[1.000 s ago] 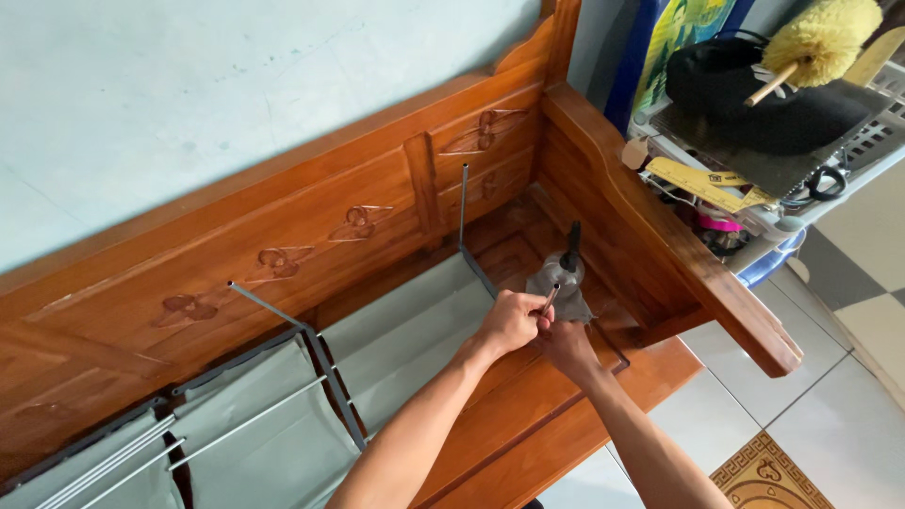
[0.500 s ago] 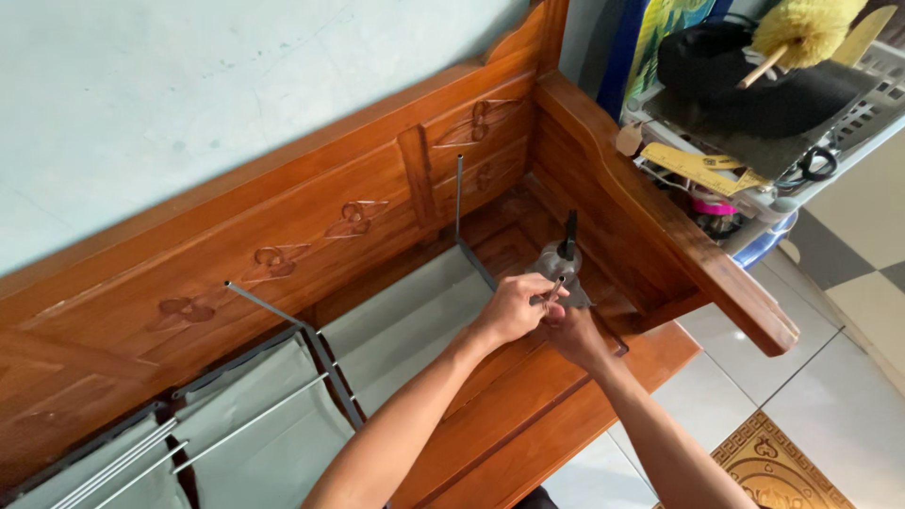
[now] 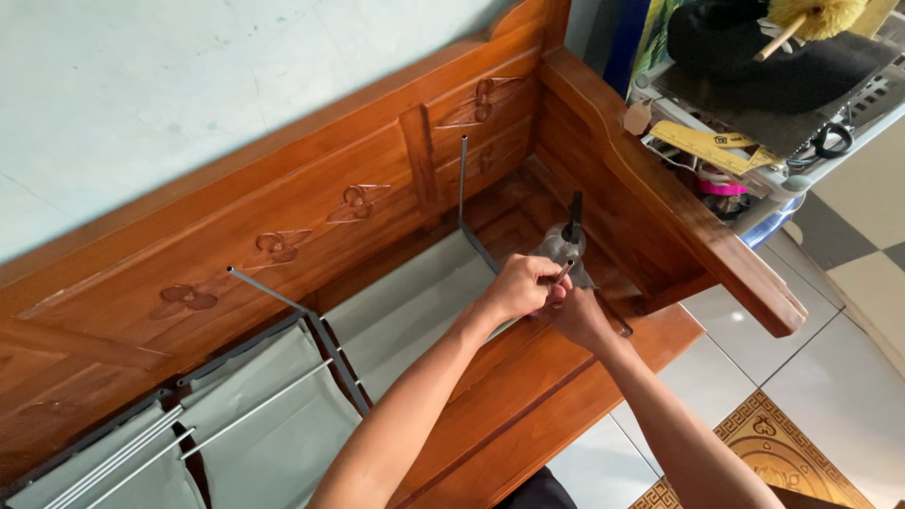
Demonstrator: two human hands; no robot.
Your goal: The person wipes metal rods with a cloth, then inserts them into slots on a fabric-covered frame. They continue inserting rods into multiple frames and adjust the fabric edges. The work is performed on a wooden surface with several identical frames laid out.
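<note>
While both hands (image 3: pixel 551 297) close their grip, they hold the frame corner (image 3: pixel 566 247).

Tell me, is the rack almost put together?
Partly. Grey fabric shelves already hang on metal rods across the wooden bench. Left hand and right hand work at a corner joint. Two poles stick up with nothing on top.
</note>
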